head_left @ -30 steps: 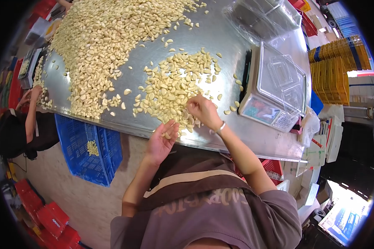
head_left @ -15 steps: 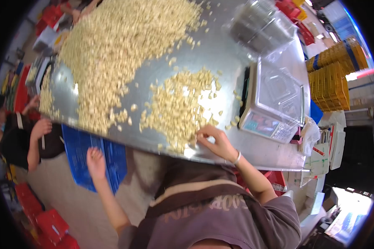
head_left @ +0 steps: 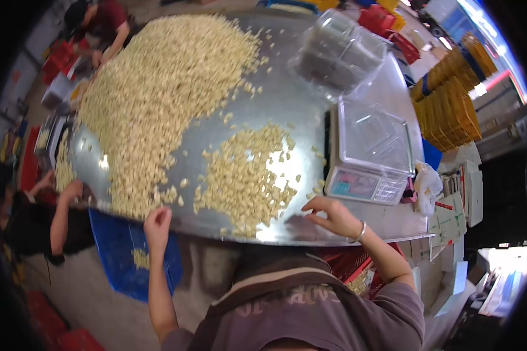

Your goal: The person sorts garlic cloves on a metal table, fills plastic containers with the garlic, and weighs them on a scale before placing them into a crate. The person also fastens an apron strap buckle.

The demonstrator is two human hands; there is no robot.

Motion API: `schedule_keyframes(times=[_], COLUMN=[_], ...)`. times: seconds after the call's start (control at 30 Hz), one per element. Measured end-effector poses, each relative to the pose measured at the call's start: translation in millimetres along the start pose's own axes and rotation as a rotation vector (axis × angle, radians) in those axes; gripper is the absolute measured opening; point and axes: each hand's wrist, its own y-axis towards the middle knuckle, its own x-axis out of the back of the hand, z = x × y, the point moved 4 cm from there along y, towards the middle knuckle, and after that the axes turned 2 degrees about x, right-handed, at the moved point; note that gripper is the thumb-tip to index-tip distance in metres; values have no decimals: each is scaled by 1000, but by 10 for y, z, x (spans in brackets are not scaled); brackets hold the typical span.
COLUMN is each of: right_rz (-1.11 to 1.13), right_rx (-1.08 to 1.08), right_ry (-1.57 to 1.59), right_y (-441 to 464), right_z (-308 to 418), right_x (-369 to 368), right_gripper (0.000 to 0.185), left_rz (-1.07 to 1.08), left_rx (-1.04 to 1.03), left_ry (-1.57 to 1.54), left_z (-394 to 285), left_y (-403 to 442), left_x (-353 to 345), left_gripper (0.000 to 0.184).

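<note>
Two groups of pale peeled garlic cloves lie on a metal table (head_left: 205, 140): a large heap (head_left: 164, 88) at the left and a smaller pile (head_left: 246, 175) in front of me. My left hand (head_left: 157, 225) is at the table's near edge, below the heap. Its fingertips are pressed together, and what they hold, if anything, is too small to make out. Over the table just right of the smaller pile is my right hand (head_left: 335, 217), thumb and fingers apart, with nothing visible between them. A few stray cloves lie beyond its fingertips.
A scale (head_left: 363, 186) with clear plastic lids on it stands at the right, stacked clear containers (head_left: 342, 50) behind it. Below the left edge is a blue crate (head_left: 114, 257) with some cloves inside. Co-workers' hands (head_left: 70, 190) are at the left. Yellow crates (head_left: 448, 117) stand right.
My left hand has risen from over the blue crate to the table edge. My right hand has drawn away from the smaller pile and its fingers have parted. The view has shifted.
</note>
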Motion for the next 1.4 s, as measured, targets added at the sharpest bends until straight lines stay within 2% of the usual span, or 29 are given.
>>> schedule_keyframes(times=[0.03, 0.07, 0.1, 0.2, 0.4, 0.5, 0.6, 0.77, 0.87, 1.03, 1.13, 1.2, 1.23, 1.27, 1.3, 1.37, 1.4], right_rz=[16, 21, 27, 29, -36, -73, -95, -121, -131, -128, -134, -155, -164, -171, -178, -183, -190], right_rx=[-38, -77, -56, -68, -164, -176, -190, -188, -191, -227, -159, -180, -190, -215, -235, -244, -236], right_ry=[-13, -30, -26, -22, 9, 41, 39, 54, 48, 84, 42, 28, 20, 26, 30, 48, 61], right_y=[-8, -49, -123, -227, -496, -611, -692, -787, -827, -873, -951, -1045, -1089, -1138, -1171, -1214, -1222], right_z=[81, 125, 102, 67, -16, -67, -107, -143, -154, -105, -146, -196, -216, -231, -249, -292, -329], right_x=[23, 23, -24, -33, -49, -73, -73, -97, -95, -87, -31, 38, 73, 87, 112, 130, 102], right_gripper=[20, 19, 19, 18, 17, 18, 18, 18, 19, 19, 18, 18, 18, 18, 18, 18, 18], left_rz=[77, 104, 177, 184, 254, 279, 304, 428, 439, 385, 265, 215, 205, 108, 59, -35, -19], left_rx=[-59, -146, -201, -262, -391, -420, -362, -326, -429, -405, -467, -264, -272, -300, -339, -205, -79], left_ry=[156, 142, 309, 511, 658, 766, 880, 913, 926, 839, 584, 572, 516, 511, 573, 735, 828], left_z=[0, -202, -257, -229, -212, -234, -242, -145, -160, -221, -409, -317, -367, -323, -284, -125, 139], left_y=[50, 35, 66, 79, 124, 150, 182, 314, 322, 303, 279, 379, 387, 397, 399, 372, 392], left_x=[-184, -379, -523, -822, -1161, -1284, -1367, -1416, -1429, -1416, -1159, -727, -455, -152, 169, 796, 1141], left_gripper=[12, 12, 12, 10, 8, 9, 11, 7, 7, 8, 8, 10, 12, 11, 11, 9, 21])
